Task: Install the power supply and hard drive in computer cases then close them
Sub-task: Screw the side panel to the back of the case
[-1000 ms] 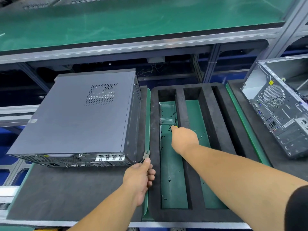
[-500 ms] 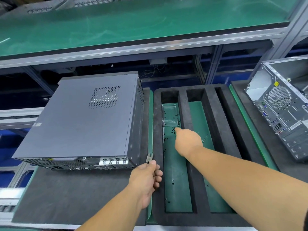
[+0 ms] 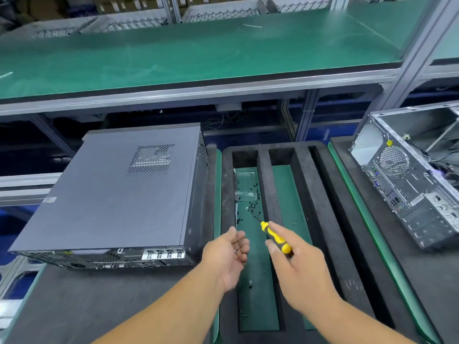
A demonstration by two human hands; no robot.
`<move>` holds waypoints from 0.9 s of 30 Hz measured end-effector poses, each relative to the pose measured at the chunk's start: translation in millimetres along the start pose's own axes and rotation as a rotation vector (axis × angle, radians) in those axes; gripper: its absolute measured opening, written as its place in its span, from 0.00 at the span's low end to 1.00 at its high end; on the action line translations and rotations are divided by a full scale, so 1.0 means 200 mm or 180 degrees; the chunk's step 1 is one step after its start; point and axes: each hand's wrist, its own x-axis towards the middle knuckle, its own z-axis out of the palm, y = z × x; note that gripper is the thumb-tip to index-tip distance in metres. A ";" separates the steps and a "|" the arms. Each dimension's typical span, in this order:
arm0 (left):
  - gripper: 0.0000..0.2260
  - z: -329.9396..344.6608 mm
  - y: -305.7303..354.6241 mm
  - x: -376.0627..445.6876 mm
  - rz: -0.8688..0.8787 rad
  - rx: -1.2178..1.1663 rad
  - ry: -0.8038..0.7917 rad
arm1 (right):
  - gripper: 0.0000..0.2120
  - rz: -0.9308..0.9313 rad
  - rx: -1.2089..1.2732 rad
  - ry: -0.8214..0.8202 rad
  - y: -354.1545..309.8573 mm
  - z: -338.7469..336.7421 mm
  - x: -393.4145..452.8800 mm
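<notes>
1. The closed computer case (image 3: 116,192) lies flat on its side on the dark mat (image 3: 74,301) at about nine o'clock from the hands, rear ports facing the person. Its near right corner sits just beside the left hand.
2. The left hand (image 3: 228,256) hovers palm-up over the seam between the mat and the foam tray, fingers loosely curled around a small screw (image 3: 235,251) resting in the palm. It does not touch the case.
3. The right hand (image 3: 295,264), at three o'clock from the left and close to it, grips a yellow-and-black screwdriver (image 3: 274,236), the tip pointing toward eleven o'clock, over the tray's left slot.
4. The black foam tray (image 3: 267,184) has long slots running toward twelve o'clock; loose black screws (image 3: 252,207) are scattered in the left slot around a clear plastic dish (image 3: 244,182).
5. There is bare mat in front of the case's rear face, toward seven o'clock.
6. An open computer case (image 3: 407,170) stands at two o'clock, well apart, its rear fan grille facing inward.
7. A green-topped bench (image 3: 198,53) spans twelve o'clock.
</notes>
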 end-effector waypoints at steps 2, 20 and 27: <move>0.17 0.05 0.04 0.00 -0.0011 -0.0225 -0.0115 | 0.18 -0.0057 0.0288 -0.0026 -0.05 -0.04 -0.09; 0.11 0.22 0.43 -0.30 0.0273 -0.0580 -0.1462 | 0.25 -0.0253 0.0821 0.0537 -0.40 -0.17 -0.26; 0.12 -0.04 0.65 -0.46 0.0494 -0.0423 -0.1828 | 0.16 -0.0230 0.1022 0.0709 -0.69 0.04 -0.38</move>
